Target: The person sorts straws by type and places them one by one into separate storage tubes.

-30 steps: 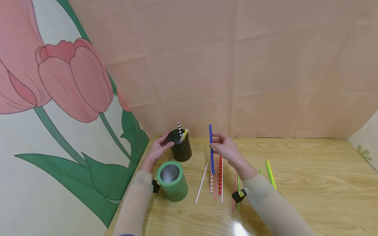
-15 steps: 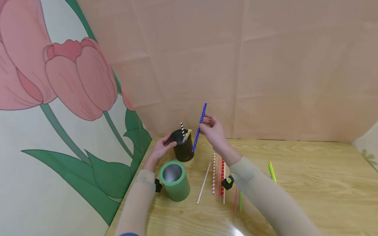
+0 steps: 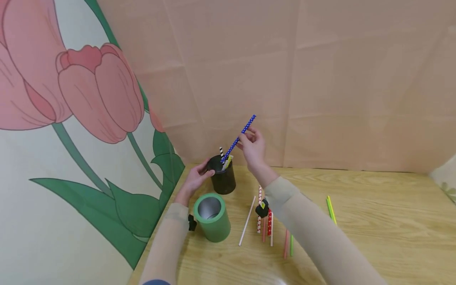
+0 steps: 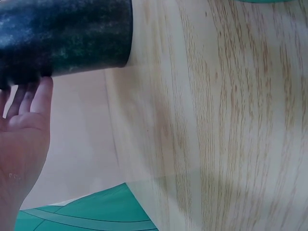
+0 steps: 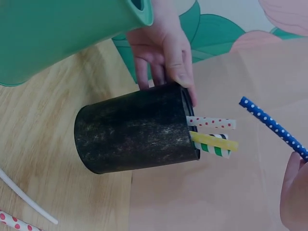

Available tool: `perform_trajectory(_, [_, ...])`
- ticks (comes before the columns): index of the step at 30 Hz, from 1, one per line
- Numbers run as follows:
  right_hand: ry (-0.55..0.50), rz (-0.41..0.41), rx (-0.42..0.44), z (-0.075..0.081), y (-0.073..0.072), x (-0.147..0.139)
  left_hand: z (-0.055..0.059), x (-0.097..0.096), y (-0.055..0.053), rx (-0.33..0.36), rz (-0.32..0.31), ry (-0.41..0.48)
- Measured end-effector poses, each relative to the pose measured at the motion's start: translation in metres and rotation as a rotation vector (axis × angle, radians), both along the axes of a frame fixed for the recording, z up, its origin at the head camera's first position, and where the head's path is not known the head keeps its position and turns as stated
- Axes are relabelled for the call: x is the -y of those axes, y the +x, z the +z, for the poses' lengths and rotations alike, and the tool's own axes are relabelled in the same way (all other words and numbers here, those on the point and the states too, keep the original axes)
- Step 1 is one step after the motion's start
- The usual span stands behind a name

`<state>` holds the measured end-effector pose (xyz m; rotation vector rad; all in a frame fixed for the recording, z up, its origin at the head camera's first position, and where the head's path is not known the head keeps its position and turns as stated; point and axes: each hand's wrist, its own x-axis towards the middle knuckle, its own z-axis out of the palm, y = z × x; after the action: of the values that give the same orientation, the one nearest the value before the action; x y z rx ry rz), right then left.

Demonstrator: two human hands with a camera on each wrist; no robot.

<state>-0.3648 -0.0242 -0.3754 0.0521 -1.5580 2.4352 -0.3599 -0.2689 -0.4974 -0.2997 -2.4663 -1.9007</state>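
Observation:
A black cup [image 3: 223, 182] stands at the back left of the table, and my left hand [image 3: 195, 180] holds it at the side near its rim. Out of its mouth poke several straws: a yellow one [image 5: 216, 141], a red-dotted white one [image 5: 211, 122] and striped ones. Between right thumb and fingers I pinch a blue straw [image 3: 249, 123] with white dots, tilted toward the cup. Its lower end overlaps the cup's mouth in the head view, while the right wrist view shows that end off the rim. My right hand [image 3: 257, 152] is raised beside the cup.
In front of the black cup stands a green can [image 3: 215, 227] with an open top. A thin white straw [image 3: 247, 221] and several red-dotted and pink straws lie to its right, partly under my right arm. Yellow and green straws [image 3: 331, 209] lie farther right.
My right hand has carried the blue straw up and left from above the loose straws to the black cup, tilting it. The left hand has stayed on the cup.

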Motion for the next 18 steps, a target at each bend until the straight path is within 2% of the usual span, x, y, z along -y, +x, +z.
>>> perform_trajectory(9, [0.000,0.022,0.008,-0.008,-0.001,0.004,0.003,-0.003,0.001,-0.008,-0.003,-0.006])
perform_trajectory(18, [0.030,0.047,0.021,-0.016,-0.003,0.005,0.000,-0.004,0.000,-0.016,-0.002,0.006])
